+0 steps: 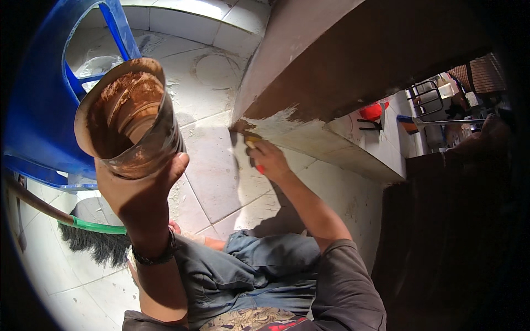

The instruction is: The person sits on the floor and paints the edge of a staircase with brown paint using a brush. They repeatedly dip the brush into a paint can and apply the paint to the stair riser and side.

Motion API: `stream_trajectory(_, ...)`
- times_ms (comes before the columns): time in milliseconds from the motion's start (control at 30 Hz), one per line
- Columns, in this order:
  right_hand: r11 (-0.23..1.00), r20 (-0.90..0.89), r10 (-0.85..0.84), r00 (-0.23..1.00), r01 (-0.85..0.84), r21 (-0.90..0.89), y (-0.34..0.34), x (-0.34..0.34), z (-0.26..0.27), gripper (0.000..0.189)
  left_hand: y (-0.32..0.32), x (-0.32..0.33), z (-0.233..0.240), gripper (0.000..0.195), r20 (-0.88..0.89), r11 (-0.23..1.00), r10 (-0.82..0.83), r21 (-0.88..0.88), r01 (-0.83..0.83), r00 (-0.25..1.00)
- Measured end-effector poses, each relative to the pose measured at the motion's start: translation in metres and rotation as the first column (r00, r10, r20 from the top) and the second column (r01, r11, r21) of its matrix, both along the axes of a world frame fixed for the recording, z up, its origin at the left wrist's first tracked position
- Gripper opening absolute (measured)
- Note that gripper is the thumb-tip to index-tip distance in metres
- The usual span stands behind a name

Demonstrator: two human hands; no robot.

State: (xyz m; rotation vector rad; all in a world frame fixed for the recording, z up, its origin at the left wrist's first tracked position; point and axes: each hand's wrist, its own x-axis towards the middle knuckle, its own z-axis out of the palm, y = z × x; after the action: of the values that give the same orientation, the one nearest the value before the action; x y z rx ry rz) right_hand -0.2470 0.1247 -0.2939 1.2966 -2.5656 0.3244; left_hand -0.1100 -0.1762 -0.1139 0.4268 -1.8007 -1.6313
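My left hand [136, 194] grips a cut-off plastic container [138, 107] from below, its open mouth tilted towards me. Reddish-brown paint coats the inside. In my right hand [271, 161] is a paintbrush [251, 142] with a yellow part and a red handle end. Its bristles look blurred and lie against the bottom corner of the wall, close to the floor. Brown paint [314, 78] covers the wall's upper part and ends in ragged strokes. Below it runs a pale whitish strip [290, 124] of wall.
A blue plastic chair [37, 107] stands at the left. Beneath it lies a broom [97, 226] with dark bristles and a green band. White tiles [211, 173] with pale flakes cover the floor. A tiled ledge [374, 153] juts out at right, with a red object [372, 111] behind.
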Motion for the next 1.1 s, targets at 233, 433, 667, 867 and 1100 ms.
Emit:
stream_trajectory(233,0.998,0.053,0.056,0.997,-0.056,0.010,-0.018,0.016,0.001,0.024,0.014,-0.004,0.003,0.081,-0.075,0.979,-0.091,0.176,0.103,0.993)
stream_trajectory(433,0.995,-0.008,0.011,1.000,-0.010,0.094,-0.014,0.001,-0.019,0.027,0.017,-0.004,0.009,0.081,-0.032,0.975,-0.100,0.195,0.104,0.995)
stream_trajectory(667,0.977,0.020,-0.055,0.998,0.050,0.210,0.062,0.029,0.017,0.027,0.013,-0.003,0.004,0.085,-0.066,0.987,-0.060,0.143,0.069,0.996)
stream_trajectory(867,0.997,0.148,0.037,0.988,-0.046,0.059,-0.016,0.020,-0.017,0.031,0.017,-0.005,0.010,0.086,-0.013,0.971,-0.097,0.217,0.097,0.995)
stream_trajectory(1100,0.964,0.048,-0.121,0.992,0.106,0.242,0.065,0.013,0.010,0.036,0.010,0.000,0.003,0.081,-0.026,0.994,-0.065,0.086,0.067,0.998)
